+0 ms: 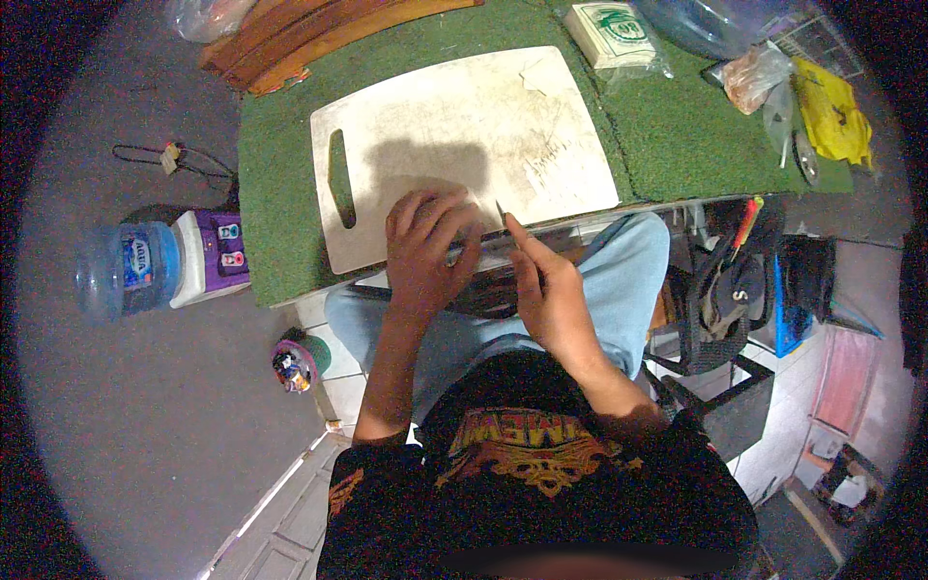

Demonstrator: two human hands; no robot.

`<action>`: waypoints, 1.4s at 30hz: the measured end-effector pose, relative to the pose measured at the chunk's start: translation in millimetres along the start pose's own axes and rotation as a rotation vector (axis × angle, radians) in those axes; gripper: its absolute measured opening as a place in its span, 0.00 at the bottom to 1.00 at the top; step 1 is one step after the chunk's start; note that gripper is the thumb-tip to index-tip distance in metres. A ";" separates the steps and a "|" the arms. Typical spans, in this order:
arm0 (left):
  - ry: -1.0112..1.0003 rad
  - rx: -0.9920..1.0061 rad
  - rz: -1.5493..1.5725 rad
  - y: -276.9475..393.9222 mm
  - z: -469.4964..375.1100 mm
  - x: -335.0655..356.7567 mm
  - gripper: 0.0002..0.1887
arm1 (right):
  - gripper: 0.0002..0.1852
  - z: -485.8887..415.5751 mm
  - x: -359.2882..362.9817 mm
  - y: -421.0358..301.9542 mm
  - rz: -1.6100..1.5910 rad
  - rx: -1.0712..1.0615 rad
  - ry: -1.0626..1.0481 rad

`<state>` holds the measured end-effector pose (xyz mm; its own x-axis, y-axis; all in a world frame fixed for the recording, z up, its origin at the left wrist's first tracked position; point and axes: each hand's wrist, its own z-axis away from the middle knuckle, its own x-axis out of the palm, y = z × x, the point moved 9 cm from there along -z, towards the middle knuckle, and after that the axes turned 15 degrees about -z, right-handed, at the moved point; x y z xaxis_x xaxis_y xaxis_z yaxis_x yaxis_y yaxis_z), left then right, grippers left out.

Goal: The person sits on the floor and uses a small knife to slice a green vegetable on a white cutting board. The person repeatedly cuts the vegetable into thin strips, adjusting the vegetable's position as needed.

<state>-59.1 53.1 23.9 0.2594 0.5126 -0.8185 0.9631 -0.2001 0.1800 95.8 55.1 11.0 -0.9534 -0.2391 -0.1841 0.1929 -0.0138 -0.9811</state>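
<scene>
A worn white plastic cutting board with a slot handle lies on a green turf-like table cover. Over its near edge is my left hand, fingers bent and blurred. Whether anything sits under those fingers is hidden. My right hand, just to the right and past the board's near edge, grips a small knife. Only its thin dark tip shows, pointing towards the board; the handle is hidden in the fist. Knife cuts and scuffs mark the board's right side.
Behind the board stands a curved wooden piece. A wrapped paper stack, a clear bag with reddish contents and a yellow plastic bag lie at the right. A water dispenser is left of the table, a backpack at right.
</scene>
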 end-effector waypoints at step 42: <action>-0.007 0.024 -0.024 2.7 2.9 0.1 0.15 | 0.20 -25.7 19.5 -10.3 -0.136 -0.154 -0.064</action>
<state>-56.6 50.2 22.7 0.2354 0.5117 -0.8263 0.9671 -0.2074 0.1472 69.2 75.6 16.0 -0.9505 -0.3066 -0.0502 0.0213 0.0969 -0.9951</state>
